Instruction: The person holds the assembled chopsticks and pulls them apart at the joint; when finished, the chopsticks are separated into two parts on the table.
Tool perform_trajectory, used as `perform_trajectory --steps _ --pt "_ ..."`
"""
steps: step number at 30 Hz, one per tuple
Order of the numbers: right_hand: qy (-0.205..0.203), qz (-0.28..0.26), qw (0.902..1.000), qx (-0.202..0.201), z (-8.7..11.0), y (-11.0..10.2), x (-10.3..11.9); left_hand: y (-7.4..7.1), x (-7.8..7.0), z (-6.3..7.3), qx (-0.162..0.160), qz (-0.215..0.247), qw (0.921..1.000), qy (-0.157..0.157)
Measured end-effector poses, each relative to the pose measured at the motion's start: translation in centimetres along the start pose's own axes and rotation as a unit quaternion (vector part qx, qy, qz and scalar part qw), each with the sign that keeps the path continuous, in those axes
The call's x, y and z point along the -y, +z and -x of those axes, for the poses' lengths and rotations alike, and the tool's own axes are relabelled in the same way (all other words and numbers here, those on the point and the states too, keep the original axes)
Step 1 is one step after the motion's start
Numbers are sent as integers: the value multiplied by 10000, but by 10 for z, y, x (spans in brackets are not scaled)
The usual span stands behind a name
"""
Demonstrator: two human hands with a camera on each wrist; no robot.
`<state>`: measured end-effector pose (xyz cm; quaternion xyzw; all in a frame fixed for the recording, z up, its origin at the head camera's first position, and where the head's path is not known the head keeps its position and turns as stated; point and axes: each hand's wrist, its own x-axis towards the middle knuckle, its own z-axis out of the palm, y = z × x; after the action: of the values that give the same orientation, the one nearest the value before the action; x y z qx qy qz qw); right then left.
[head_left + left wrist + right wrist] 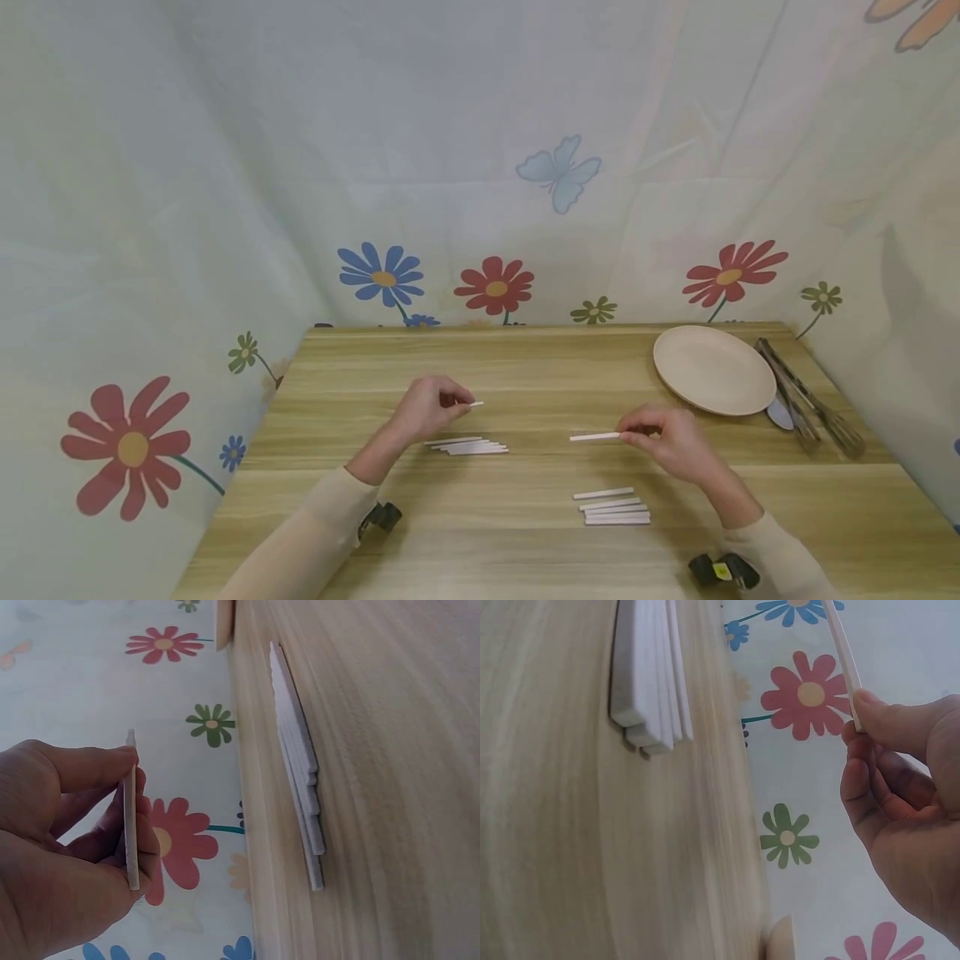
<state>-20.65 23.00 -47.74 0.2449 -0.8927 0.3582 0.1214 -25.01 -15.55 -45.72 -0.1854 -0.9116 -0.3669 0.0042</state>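
My left hand [429, 408] pinches a thin white stick [130, 825] between thumb and fingertips, held above the table. Just below and to its right, several white sticks [477, 447] lie side by side in a loose bundle. My right hand [670, 437] holds another slim white stick [594, 437] by one end, and its free end points left. Nearer the front, beneath that stick, a second group of white sticks [615, 511] lies roughly parallel. Both held sticks are off the wood surface in the wrist views.
A cream plate [712, 371] sits at the back right of the wooden table [525, 358]. Right of it lie a spoon [780, 414] and a whisk-like utensil [838, 429], among other long-handled tools. A flowered cloth [420, 125] hangs behind and around the table.
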Motion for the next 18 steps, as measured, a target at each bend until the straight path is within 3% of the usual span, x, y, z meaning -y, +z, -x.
perform_trajectory --steps 7,18 --pt "166 -69 9996 222 5 3 -3 5 7 0 -3 -69 10000 62" --pt "-51 -93 9994 329 11 8 -6 11 19 -2 92 -135 9998 71"
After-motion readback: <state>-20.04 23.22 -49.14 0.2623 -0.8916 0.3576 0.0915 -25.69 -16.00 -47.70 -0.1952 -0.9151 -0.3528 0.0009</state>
